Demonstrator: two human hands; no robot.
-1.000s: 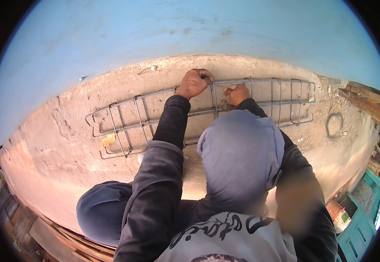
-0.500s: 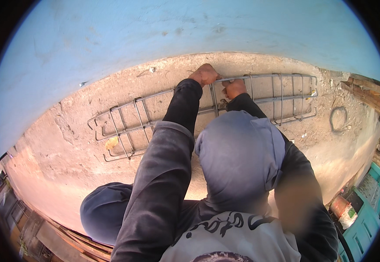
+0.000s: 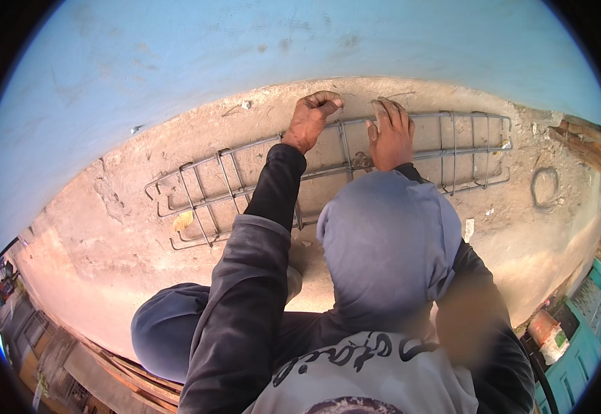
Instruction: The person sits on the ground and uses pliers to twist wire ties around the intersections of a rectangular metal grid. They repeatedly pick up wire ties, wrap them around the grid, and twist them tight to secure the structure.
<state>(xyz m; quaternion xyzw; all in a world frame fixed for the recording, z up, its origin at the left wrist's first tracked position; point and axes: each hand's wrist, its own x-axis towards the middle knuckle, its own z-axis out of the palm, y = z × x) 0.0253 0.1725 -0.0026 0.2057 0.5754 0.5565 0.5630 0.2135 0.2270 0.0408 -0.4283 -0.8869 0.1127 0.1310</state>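
One rebar cage [image 3: 345, 145], likely stiff; grip its long bars [image 3: 466, 114]. Left hand [image 3: 314, 117] pinched narrow, contents unclear; right hand [image 3: 391, 134] wide.

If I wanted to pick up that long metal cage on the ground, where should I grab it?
Probably by the far long bar, near the middle of the cage, coming from above and gripping between crosswise loops. That bar is slender and bare there, so it looks easy to close around. A middle hold should balance better than the ends, where bars finish in bent hooks.
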